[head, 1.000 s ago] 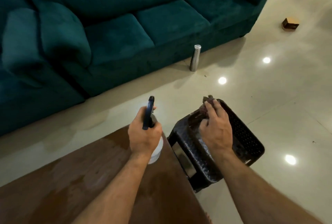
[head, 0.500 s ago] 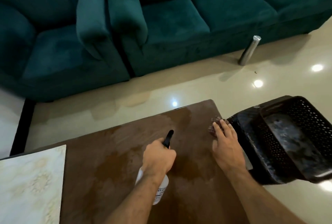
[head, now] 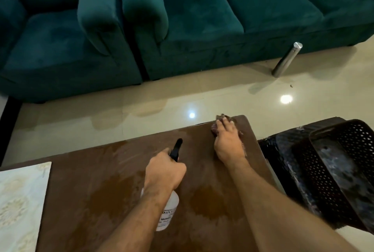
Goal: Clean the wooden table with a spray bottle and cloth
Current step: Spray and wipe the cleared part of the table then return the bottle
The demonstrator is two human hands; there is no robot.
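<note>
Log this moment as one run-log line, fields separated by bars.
left hand grips spray bottle | right hand presses cloth at table far corner | tabletop wet

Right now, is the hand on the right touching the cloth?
Touching. The head view shows the right hand lying flat on the cloth at the wooden table's far corner, its fingers straight over it.

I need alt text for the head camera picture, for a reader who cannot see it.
A person's right hand presses a dark cloth on the far corner of a wet wooden table, while the left hand grips a white spray bottle. A black plastic chair stands to the right, and a teal sofa across the floor.
</note>
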